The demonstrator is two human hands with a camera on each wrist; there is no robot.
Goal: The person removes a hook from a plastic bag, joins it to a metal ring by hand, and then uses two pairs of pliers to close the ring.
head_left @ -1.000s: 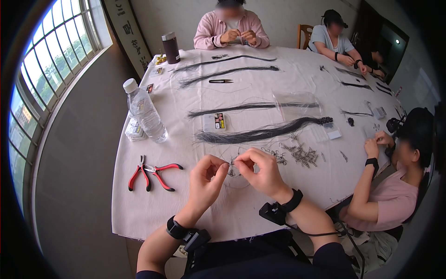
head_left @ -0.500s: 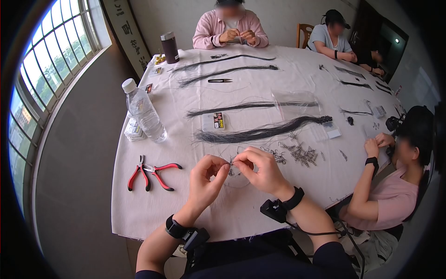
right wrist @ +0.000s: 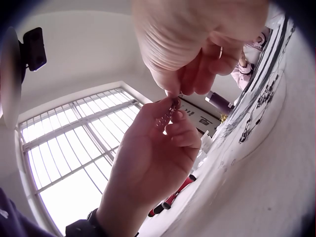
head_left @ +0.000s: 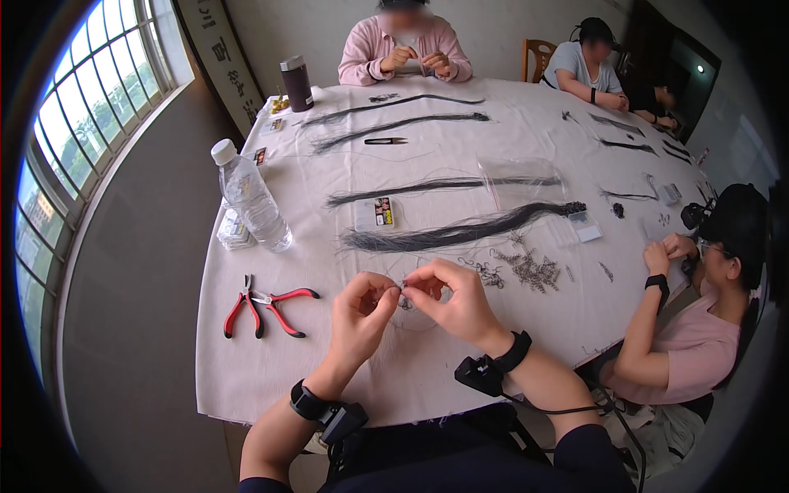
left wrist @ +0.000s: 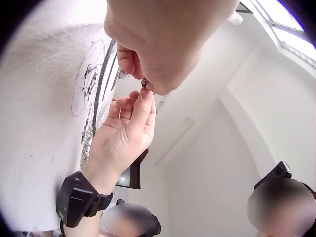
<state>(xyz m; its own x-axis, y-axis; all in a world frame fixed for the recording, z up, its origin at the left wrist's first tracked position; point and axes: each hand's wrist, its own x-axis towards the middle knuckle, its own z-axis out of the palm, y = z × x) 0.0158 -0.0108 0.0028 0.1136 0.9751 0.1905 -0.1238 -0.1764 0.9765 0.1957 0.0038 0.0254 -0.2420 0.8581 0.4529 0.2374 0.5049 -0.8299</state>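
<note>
Above the near part of the table, my left hand (head_left: 362, 316) pinches a small metal coil spring (right wrist: 165, 118) between thumb and fingers. My right hand (head_left: 456, 304) meets it from the other side, thumb and forefinger pinching the spring's end. In the left wrist view, a bit of the spring (left wrist: 144, 83) shows between both sets of fingertips. Below the hands lie thin line in a loose loop and small dark metal pieces (right wrist: 265, 96). A heap of similar springs (head_left: 534, 267) lies just beyond my right hand.
Red-handled pliers (head_left: 267, 306) lie left of my hands, with a water bottle (head_left: 253, 197) behind them. Bundles of black line (head_left: 460, 230), a labelled box (head_left: 376, 214), a plastic bag (head_left: 522, 177) and snips (head_left: 386, 140) lie farther back. Other people sit around the table.
My hands have shifted slightly left in the head view, and my right fingertips have come closer to the left ones. The person opposite has moved their hands a little.
</note>
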